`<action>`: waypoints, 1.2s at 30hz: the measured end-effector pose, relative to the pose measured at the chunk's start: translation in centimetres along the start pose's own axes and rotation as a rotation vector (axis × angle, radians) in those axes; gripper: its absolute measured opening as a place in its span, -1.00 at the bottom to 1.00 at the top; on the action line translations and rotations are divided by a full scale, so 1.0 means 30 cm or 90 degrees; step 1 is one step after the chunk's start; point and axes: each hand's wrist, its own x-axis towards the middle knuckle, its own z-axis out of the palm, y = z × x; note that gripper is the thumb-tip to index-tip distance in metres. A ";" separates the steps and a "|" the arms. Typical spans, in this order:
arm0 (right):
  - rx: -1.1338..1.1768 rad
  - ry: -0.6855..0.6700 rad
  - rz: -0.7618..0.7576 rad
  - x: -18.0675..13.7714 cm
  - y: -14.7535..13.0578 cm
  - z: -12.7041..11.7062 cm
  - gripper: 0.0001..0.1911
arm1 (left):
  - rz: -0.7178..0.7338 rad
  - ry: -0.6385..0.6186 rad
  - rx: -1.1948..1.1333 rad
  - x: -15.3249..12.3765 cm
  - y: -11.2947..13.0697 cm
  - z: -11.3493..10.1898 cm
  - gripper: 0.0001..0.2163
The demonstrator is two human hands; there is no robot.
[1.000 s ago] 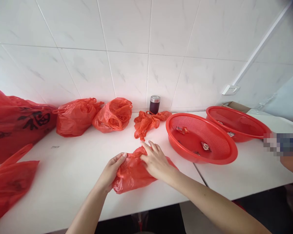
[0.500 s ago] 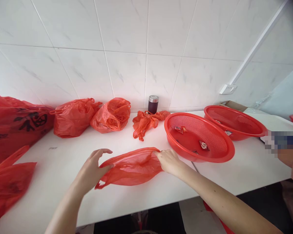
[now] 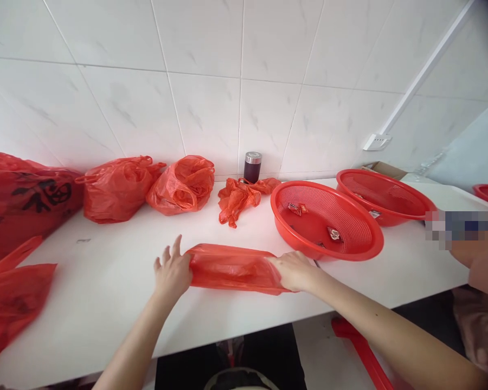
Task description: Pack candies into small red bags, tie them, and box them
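1. A thin red bag [image 3: 232, 273] was stretched sideways between the person's two hands, above the near part of the white table [image 3: 106, 287].
2. The left hand [image 3: 174, 272] was at its left end, fingers splayed up and away; from where I stood, I couldn't tell whether the thumb was pinching the plastic.
3. The right hand [image 3: 295, 271] was closed on the opposite end.
4. Beyond lay a crumpled red bag [image 3: 236, 199], just before a dark cup [image 3: 252, 170] with a silvery lid.
5. Near the right hand sat a red basket [image 3: 355, 234] with a few small packets [image 3: 334, 234] inside; another basket [image 3: 390, 196] stood behind it.
6. Leftward, two bunched bags [image 3: 116, 192] stood near the tiled wall [image 3: 203, 103].
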 end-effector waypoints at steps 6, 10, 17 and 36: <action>0.111 0.257 -0.038 -0.116 -0.024 -0.059 -0.59 | 0.032 -0.119 -0.080 -0.049 0.022 -0.036 -0.45; 0.255 0.391 -0.153 -0.100 -0.111 -0.034 -0.73 | 0.041 -0.113 -0.116 -0.064 0.049 -0.029 -0.52; 0.201 0.009 -0.129 0.057 -0.033 0.097 -0.12 | 0.163 -0.156 -0.303 -0.063 0.022 -0.021 -0.56; 0.493 0.304 -0.059 -0.089 0.415 -0.214 -0.48 | 0.171 -0.203 -0.571 -0.059 0.005 0.013 -0.51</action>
